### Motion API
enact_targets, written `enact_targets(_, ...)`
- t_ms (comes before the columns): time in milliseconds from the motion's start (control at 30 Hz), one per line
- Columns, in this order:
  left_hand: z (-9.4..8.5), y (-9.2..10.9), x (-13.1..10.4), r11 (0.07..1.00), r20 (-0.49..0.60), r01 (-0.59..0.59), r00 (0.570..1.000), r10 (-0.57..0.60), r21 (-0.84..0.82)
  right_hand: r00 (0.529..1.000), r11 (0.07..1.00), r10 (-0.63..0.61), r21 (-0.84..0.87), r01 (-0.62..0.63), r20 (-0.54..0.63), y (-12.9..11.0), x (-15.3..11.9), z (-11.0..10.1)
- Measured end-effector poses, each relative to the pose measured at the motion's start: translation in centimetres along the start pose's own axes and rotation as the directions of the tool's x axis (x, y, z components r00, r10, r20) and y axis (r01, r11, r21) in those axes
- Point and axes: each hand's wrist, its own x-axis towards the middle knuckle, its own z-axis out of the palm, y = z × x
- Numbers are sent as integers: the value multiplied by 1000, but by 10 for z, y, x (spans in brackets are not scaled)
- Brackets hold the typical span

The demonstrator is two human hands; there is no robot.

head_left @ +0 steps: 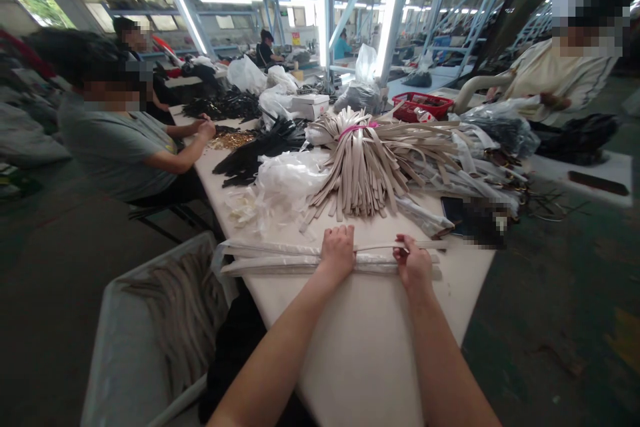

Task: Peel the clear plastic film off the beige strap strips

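The table supports the work under both hands. The bin sits below, left of your grip. The pile, directly beyond, limits forward reach; its tie apparently keeps it gathered. The bundle lies crosswise under your left hand, fingers together, probably for steadying; whether they pinch cannot be told. Your right hand pinches the strip above the bundle, presumably keeping it straight. The wrap, just beyond, could snag it.

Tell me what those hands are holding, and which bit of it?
The right hand pinches a pale strip a little short of its right end. The left hand covers part of the plastic-wrapped bundle; its grip is hidden.
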Motion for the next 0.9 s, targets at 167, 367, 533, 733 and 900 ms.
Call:
enact_targets(167, 2, -17, -2, 997, 149, 49, 987, -57, 58, 999, 999, -36, 1, 36, -41, -1, 4, -5)
enact_targets(367, 2, 1, 3, 1000, 149, 15, 989, -15, 4, 993, 986, -42, -154, 59, 114, 3, -14, 11)
enact_targets(533, -7, 18, 6, 990, 137, -80, 986, 96, -112, 985, 975, -59, -203, 92, 161, 4, -18, 12)
enact_targets(733, -13, -9, 2, 995, 111, -93, 989, 97, -39, 995, 982, -97, -165, 93, -15, 1, 0, -5)
enact_targets(900, -1, -18, 11, 992, 232, -119, 967, 105, 50, 998, 984, -50, -169, 55, 34, 5, -2, 0)
